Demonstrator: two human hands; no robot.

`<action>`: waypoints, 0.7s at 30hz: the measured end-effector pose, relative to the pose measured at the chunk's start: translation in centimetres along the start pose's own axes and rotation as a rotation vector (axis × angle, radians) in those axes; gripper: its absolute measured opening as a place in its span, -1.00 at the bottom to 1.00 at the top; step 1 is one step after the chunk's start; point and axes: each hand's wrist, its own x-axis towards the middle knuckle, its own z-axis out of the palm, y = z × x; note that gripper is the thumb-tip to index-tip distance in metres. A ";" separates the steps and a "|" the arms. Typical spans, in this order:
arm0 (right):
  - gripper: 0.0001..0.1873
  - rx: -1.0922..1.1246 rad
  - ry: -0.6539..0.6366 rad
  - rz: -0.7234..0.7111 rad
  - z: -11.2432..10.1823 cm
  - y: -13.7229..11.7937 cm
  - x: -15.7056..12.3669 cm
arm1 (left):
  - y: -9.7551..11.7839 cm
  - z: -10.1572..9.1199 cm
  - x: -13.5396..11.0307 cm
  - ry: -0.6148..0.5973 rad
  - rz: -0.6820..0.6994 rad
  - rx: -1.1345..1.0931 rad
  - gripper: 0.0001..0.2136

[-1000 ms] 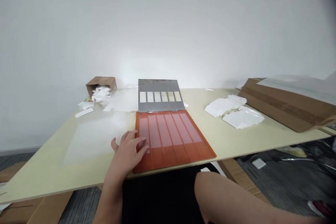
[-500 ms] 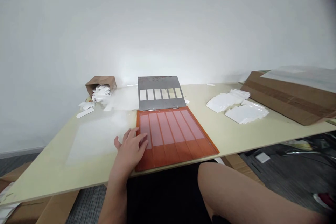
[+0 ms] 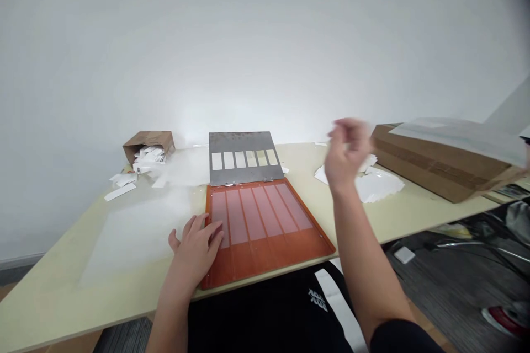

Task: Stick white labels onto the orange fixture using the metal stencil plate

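Observation:
An orange board [image 3: 285, 237] with several pale strips lies flat at the table's near edge. A grey metal plate [image 3: 240, 174] with a row of small windows stands hinged up behind it. My left hand [image 3: 194, 248] lies flat on the board's left edge, fingers spread, holding nothing. My right hand [image 3: 346, 154] is raised in the air over the right part of the table, just in front of a pile of white packets [image 3: 381, 185]. It is smeared by motion and its fingers look curled; whether it holds anything I cannot make out.
A tipped brown box [image 3: 149, 140] spills white slips at the back left. A clear plastic sheet [image 3: 132, 231] lies left of the board. A large flat cardboard box [image 3: 439, 168] with a plastic sheet on top sits at the right. The table's [image 3: 62, 292] edge runs close to my lap.
My right arm has risen from my lap and reached up toward the white packets. My left hand has stayed on the orange board. The view has shifted slightly.

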 end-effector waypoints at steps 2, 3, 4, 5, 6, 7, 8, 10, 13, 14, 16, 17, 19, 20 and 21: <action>-0.64 -0.212 -0.277 0.225 2.8 1.8 0.1 | -0.1 0.0 0.0 -0.007 0.002 -0.002 -0.68; -0.66 -0.326 -0.475 0.347 4.3 2.7 -0.1 | -0.2 0.0 0.0 -0.009 0.005 -0.006 -0.67; -0.72 -0.353 -0.551 0.387 5.7 3.6 -0.4 | -0.3 0.0 0.0 -0.013 0.006 -0.012 -0.67; -0.77 -0.381 -0.619 0.420 7.0 4.4 -0.8 | -0.4 0.0 0.0 -0.017 0.006 -0.019 -0.66; -0.78 -0.408 -0.684 0.451 8.0 5.2 -1.3 | -0.5 0.0 0.0 -0.022 0.004 -0.027 -0.66; -0.73 -0.431 -0.736 0.472 8.9 5.8 -1.7 | -0.5 0.0 0.0 -0.025 0.002 -0.034 -0.66; -0.69 -0.453 -0.783 0.490 9.5 6.4 -2.0 | -0.6 0.0 0.0 -0.029 0.001 -0.039 -0.66; -0.63 -0.499 -0.861 0.518 10.3 7.1 -2.5 | -0.7 0.0 0.0 -0.032 0.007 -0.045 -0.66; -0.62 -0.564 -0.943 0.537 10.8 7.7 -2.7 | -0.6 -0.1 0.0 -0.043 0.007 -0.054 -0.66; -0.62 -0.583 -0.961 0.536 11.0 7.8 -2.7 | -0.6 -0.2 0.0 -0.043 0.005 -0.057 -0.66; -0.61 -0.609 -0.989 0.528 11.3 8.0 -2.7 | -0.5 -0.2 0.0 -0.034 0.003 -0.060 -0.66; -0.60 -0.617 -0.999 0.523 11.4 8.1 -2.7 | -0.5 -0.1 0.0 -0.028 0.004 -0.059 -0.66; -0.59 -0.625 -1.012 0.516 11.6 8.2 -2.6 | -0.5 0.0 0.0 -0.025 0.007 -0.049 -0.66; -0.59 -0.626 -1.015 0.516 11.7 8.3 -2.6 | -0.4 0.1 0.0 -0.025 0.007 -0.043 -0.66; -0.58 -0.626 -1.014 0.520 11.8 8.4 -2.6 | -0.4 0.2 0.0 -0.026 0.008 -0.038 -0.66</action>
